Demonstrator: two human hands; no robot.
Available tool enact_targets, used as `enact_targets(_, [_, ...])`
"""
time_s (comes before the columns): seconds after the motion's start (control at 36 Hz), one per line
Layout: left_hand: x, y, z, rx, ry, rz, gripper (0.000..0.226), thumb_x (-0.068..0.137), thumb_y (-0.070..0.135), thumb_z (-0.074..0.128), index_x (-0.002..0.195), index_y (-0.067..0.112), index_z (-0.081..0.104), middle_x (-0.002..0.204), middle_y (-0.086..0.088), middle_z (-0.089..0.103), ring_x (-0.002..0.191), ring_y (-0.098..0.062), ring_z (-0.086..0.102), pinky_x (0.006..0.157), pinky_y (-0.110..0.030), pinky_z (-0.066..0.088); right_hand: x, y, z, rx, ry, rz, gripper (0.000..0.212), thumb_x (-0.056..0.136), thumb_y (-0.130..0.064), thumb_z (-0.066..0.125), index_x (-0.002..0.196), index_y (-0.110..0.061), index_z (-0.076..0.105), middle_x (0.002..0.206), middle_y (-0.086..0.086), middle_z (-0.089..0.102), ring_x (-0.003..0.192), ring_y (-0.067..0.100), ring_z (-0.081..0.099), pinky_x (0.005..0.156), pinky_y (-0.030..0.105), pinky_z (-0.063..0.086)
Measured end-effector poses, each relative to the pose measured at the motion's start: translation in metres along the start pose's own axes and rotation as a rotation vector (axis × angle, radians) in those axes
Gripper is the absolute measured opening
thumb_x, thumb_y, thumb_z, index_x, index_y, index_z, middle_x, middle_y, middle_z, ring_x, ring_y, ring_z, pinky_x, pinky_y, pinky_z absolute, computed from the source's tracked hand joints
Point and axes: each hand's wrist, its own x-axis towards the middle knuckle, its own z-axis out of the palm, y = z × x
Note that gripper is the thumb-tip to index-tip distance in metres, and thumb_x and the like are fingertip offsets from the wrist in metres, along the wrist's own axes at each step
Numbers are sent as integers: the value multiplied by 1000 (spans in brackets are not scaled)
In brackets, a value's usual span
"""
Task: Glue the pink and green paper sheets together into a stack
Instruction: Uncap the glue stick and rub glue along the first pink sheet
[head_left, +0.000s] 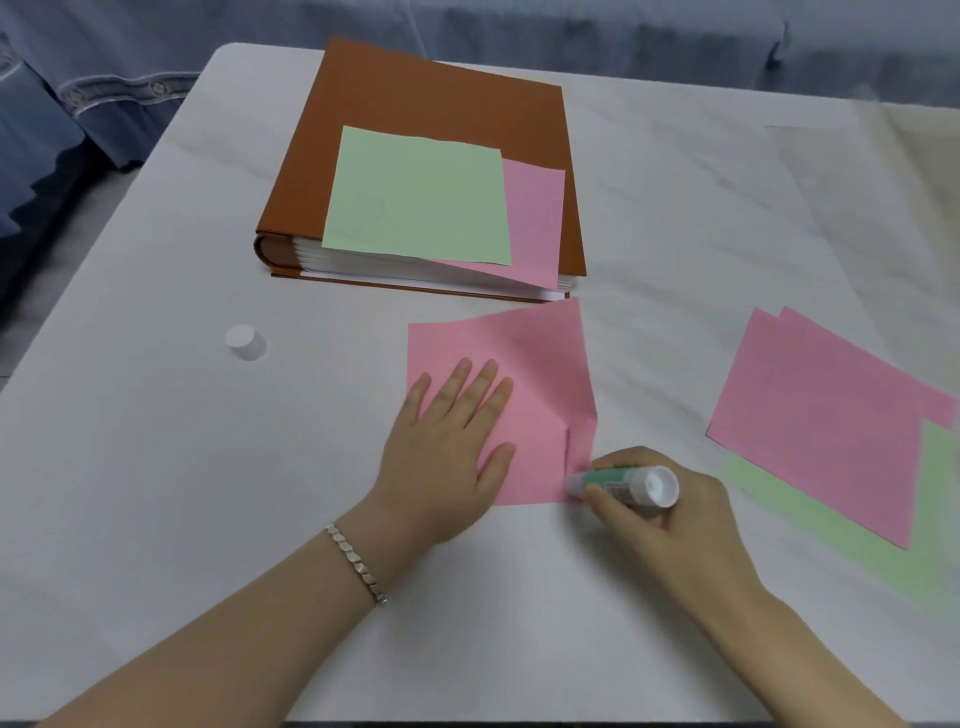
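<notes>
Fingers (470, 387) of the left hand (447, 457) lie spread flat, pinning the pink sheet (524, 364) to the counter (156, 467) while the right hand (670, 514) pinches the glue stick (623, 484), rubbing its near corner

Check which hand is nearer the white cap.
Left. The left hand lies flat on the pink sheet, right of the white cap; the right hand is farther right.

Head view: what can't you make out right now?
- Glue stick tip: hidden by the right hand's fingers and the pink sheet corner.
- Green sheets on the right: cut off by the picture edge, partly covered by pink sheets.
- Glue stick label: too small.
</notes>
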Motion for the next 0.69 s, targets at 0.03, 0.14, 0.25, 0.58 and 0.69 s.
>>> enact_targets(0.03, [0,0,-1,-5,-4,0,57,90,40,31,136,12,50,143,-7,46,132,-28,41,105,-44,19,-1,3,-5,-10,22,11,22,76,-11,75,72,-31,67,67,-14,68,61,9,61,55,19,43])
enact_targets(0.14, [0,2,-6,-29,-62,-22,60,91,44,24,141,16,42,148,-5,37,138,-25,32,109,-42,13,-5,12,-28,2,143,60,18,74,-17,77,74,-32,67,69,-6,67,61,15,59,54,18,42])
enact_targets(0.25, [-2,4,-8,1,-109,-77,77,80,53,-10,151,26,2,158,6,-3,145,-14,-9,111,-35,-14,-4,2,-42,-26,242,5,13,71,-30,76,70,-36,65,75,-27,64,71,1,60,54,5,41])
enact_targets(0.58, [-14,1,-42,-20,-202,-238,63,96,51,7,148,19,25,158,-6,11,143,-17,15,111,-39,8,11,-23,-9,137,217,-4,17,80,-23,71,86,-37,63,88,-29,65,78,-6,61,65,5,43])
enact_targets(0.69, [1,-27,-52,-50,5,-238,50,94,35,30,131,7,50,146,-14,39,132,-26,41,104,-42,32,7,-26,-6,172,192,30,19,83,-23,67,91,-39,61,76,-16,68,66,2,64,60,8,43])
